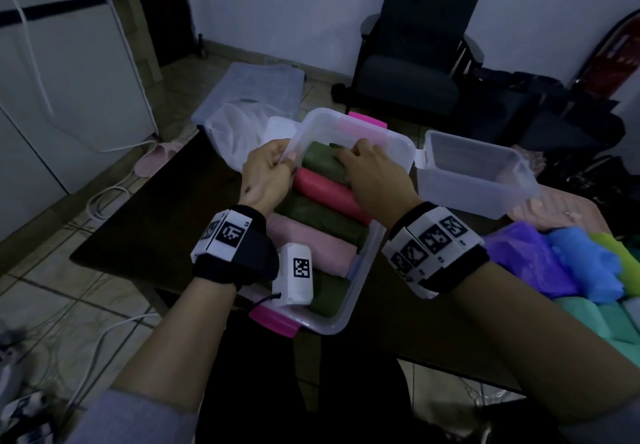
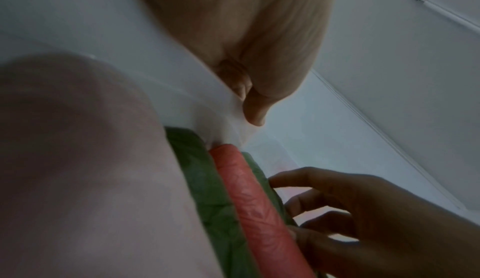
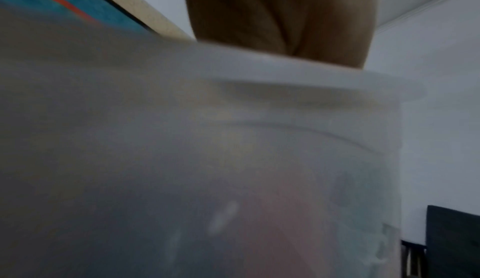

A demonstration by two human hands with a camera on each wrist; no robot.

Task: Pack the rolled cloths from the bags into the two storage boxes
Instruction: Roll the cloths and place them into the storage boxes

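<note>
1. Now the left hand (image 1: 268,170) is pinching the left rim of the near storage box (image 1: 360,291), thumb and fingers curled over its edge.
2. Meanwhile the right hand (image 1: 372,170) is pressing spread, fairly straight fingers (image 2: 306,176) onto the farthest green roll (image 1: 323,161).
3. Red, green and pink rolled cloths (image 1: 311,239) are lying side by side in that box.
4. Beside it, the second storage box (image 1: 478,184) is sitting on the dark table (image 1: 145,229), right of the first.
5. Further right, coloured bags (image 1: 561,260) are lying.

Dark armchair (image 1: 414,52) is sitting back against the white wall, with a heap of dark stuff (image 1: 540,114) piling up beside it on the floor. White cables (image 1: 104,197) are trailing over the tiled floor (image 1: 45,270), and a pink slipper (image 1: 156,158) is lying near the white cabinet (image 1: 59,97) off to the left.
</note>
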